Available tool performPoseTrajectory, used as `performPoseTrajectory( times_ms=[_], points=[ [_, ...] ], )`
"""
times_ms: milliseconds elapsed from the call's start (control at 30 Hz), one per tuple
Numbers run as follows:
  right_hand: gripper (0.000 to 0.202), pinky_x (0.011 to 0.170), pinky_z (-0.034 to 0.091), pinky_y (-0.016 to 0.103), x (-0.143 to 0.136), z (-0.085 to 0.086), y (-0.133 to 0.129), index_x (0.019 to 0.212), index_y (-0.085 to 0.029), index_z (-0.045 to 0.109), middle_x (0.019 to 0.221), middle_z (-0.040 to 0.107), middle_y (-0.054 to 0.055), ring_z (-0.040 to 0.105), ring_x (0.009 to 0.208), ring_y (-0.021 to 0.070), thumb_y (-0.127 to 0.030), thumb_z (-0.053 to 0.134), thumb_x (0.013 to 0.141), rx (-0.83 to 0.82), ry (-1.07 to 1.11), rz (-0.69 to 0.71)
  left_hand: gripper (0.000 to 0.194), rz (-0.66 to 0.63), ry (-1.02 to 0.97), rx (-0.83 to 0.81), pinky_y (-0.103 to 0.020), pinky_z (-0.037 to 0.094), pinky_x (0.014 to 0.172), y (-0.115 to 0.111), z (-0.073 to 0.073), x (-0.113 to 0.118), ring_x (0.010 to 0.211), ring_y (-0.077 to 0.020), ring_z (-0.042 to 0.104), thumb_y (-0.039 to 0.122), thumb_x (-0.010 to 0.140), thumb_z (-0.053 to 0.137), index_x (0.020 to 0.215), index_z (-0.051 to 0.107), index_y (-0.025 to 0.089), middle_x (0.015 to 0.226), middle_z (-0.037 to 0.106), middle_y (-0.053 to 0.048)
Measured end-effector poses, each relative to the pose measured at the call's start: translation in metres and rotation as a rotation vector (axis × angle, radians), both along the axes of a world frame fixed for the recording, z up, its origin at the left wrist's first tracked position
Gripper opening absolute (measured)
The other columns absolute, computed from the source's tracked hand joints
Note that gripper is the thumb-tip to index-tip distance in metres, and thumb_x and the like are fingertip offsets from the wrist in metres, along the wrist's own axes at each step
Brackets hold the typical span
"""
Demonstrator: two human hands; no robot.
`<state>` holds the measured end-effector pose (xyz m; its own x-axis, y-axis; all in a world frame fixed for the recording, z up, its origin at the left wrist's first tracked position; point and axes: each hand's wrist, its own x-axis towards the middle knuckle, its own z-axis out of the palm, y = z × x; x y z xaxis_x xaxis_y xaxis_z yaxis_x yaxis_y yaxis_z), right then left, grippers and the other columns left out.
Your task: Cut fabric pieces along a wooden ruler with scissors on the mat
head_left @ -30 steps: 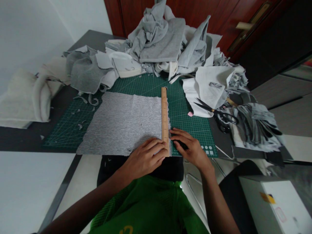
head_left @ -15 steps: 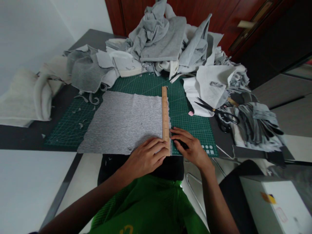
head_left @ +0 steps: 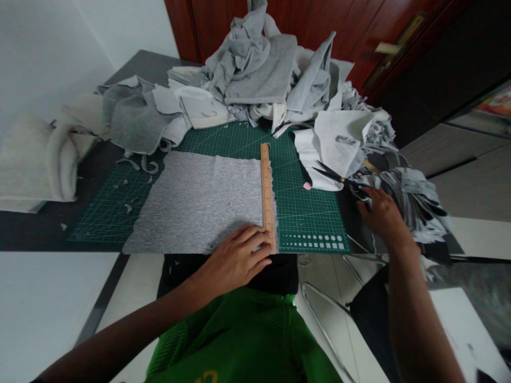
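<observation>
A piece of heathered grey knit fabric [head_left: 199, 202] lies flat on the green cutting mat [head_left: 315, 213]. A wooden ruler [head_left: 266, 183] runs up and down near the fabric's right edge, and a narrow wavy strip of fabric shows beyond it. My left hand [head_left: 239, 258] lies over the ruler's lower end, fingers stretched out and pressing on it and the cloth. Off to the right, my right hand [head_left: 383, 215] is at the handles of the black scissors [head_left: 333, 173]. Its thumb and forefinger are apart around the handles; the other fingers are partly hidden.
A tall heap of grey and white fabric [head_left: 259, 69] stands along the back. Cream cloth [head_left: 32, 165] is at the left. White ribbed pieces [head_left: 339, 138] lie under the scissor blades, beside a small pink piece [head_left: 307, 185]. Folded grey strips [head_left: 419, 197] are stacked at the right.
My right hand has left the ruler's right side and moved right to the scissors' handles. My left hand stays on the ruler. The view has shifted slightly; the scissors have not visibly moved.
</observation>
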<state>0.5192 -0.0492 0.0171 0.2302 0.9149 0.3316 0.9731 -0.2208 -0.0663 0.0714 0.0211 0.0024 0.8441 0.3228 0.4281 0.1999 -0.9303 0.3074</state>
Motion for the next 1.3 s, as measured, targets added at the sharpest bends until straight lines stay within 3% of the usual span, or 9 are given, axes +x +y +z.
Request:
performPoseTrajectory(
  times_ms=[200, 433, 567, 633, 733, 833, 967, 1067, 1300],
  points=[
    [0.050, 0.116, 0.050, 0.052, 0.027, 0.007, 0.013, 0.135, 0.000, 0.067, 0.131, 0.074, 0.034, 0.069, 0.128, 0.0403, -0.026, 0.062, 0.092, -0.245, 0.011, -0.020, 0.008, 0.016, 0.017, 0.061, -0.059, 0.047, 0.133, -0.004, -0.004, 0.002, 0.146, -0.0288, 0.063, 0.017, 0.106, 0.068, 0.114, 0.072, 0.017, 0.131, 0.074, -0.010],
    [0.056, 0.109, 0.047, 0.054, 0.036, 0.019, 0.027, 0.133, -0.007, 0.071, 0.134, 0.075, 0.028, 0.069, 0.124, 0.0409, -0.034, 0.074, 0.083, -0.417, -0.004, -0.098, 0.014, 0.009, 0.019, 0.151, -0.048, 0.058, 0.126, -0.003, -0.014, 0.000, 0.142, -0.0286, 0.069, 0.011, 0.107, 0.064, 0.119, 0.070, 0.014, 0.131, 0.076, -0.012],
    [0.043, 0.098, 0.051, 0.048, 0.034, 0.031, 0.023, 0.119, -0.012, 0.076, 0.115, 0.079, 0.023, 0.074, 0.111, 0.0382, -0.036, 0.074, 0.084, -0.403, 0.002, -0.132, 0.016, 0.044, -0.024, 0.256, -0.044, 0.060, 0.123, -0.005, -0.021, 0.000, 0.137, -0.0277, 0.072, 0.009, 0.106, 0.060, 0.119, 0.069, 0.013, 0.133, 0.077, -0.013],
    [0.038, 0.095, 0.052, 0.047, 0.035, 0.040, 0.017, 0.115, -0.014, 0.077, 0.115, 0.080, 0.023, 0.075, 0.110, 0.0385, -0.033, 0.072, 0.083, -0.354, 0.007, -0.172, 0.019, 0.044, -0.036, 0.308, -0.042, 0.059, 0.124, -0.005, -0.025, -0.001, 0.138, -0.0268, 0.072, 0.008, 0.106, 0.060, 0.121, 0.070, 0.013, 0.136, 0.076, -0.014],
    [0.033, 0.090, 0.054, 0.047, 0.038, 0.052, -0.001, 0.109, -0.019, 0.076, 0.114, 0.081, 0.023, 0.076, 0.106, 0.0391, -0.032, 0.071, 0.080, -0.266, 0.038, -0.249, 0.020, 0.025, -0.040, 0.351, -0.040, 0.058, 0.125, -0.003, -0.027, -0.003, 0.138, -0.0259, 0.072, 0.009, 0.105, 0.063, 0.123, 0.070, 0.013, 0.138, 0.076, -0.014],
    [0.028, 0.079, 0.056, 0.049, 0.033, 0.056, -0.029, 0.099, -0.025, 0.073, 0.098, 0.081, 0.021, 0.078, 0.095, 0.0408, -0.044, 0.072, 0.079, -0.186, 0.098, -0.311, 0.018, 0.006, -0.030, 0.382, -0.039, 0.058, 0.125, 0.000, -0.024, -0.004, 0.135, -0.0251, 0.074, 0.010, 0.105, 0.064, 0.121, 0.071, 0.013, 0.137, 0.077, -0.014],
    [0.040, 0.071, 0.063, 0.046, -0.006, 0.050, -0.078, 0.098, -0.031, 0.072, 0.092, 0.085, 0.013, 0.081, 0.084, 0.0364, -0.066, 0.072, 0.080, -0.123, 0.311, -0.289, 0.017, -0.013, -0.038, 0.394, -0.039, 0.060, 0.123, 0.003, -0.017, -0.006, 0.133, -0.0246, 0.075, 0.010, 0.107, 0.062, 0.120, 0.073, 0.013, 0.134, 0.078, -0.013],
    [0.045, 0.066, 0.065, 0.044, -0.062, 0.040, -0.111, 0.090, -0.031, 0.073, 0.073, 0.080, 0.010, 0.080, 0.071, 0.0354, -0.072, 0.084, 0.075, -0.046, 0.718, -0.280, 0.018, -0.012, -0.071, 0.385, -0.039, 0.060, 0.122, 0.003, -0.017, -0.006, 0.131, -0.0243, 0.076, 0.008, 0.106, 0.063, 0.120, 0.074, 0.012, 0.131, 0.080, -0.012],
    [0.038, 0.058, 0.055, 0.028, -0.192, 0.005, -0.143, 0.095, -0.026, 0.065, 0.069, 0.068, 0.000, 0.065, 0.058, 0.0188, -0.063, 0.075, 0.095, -0.022, 1.207, -0.045, 0.014, 0.042, -0.080, 0.345, -0.038, 0.063, 0.118, 0.001, -0.024, -0.001, 0.125, -0.0222, 0.079, 0.011, 0.106, 0.066, 0.113, 0.076, 0.018, 0.123, 0.082, -0.007]
  ],
)
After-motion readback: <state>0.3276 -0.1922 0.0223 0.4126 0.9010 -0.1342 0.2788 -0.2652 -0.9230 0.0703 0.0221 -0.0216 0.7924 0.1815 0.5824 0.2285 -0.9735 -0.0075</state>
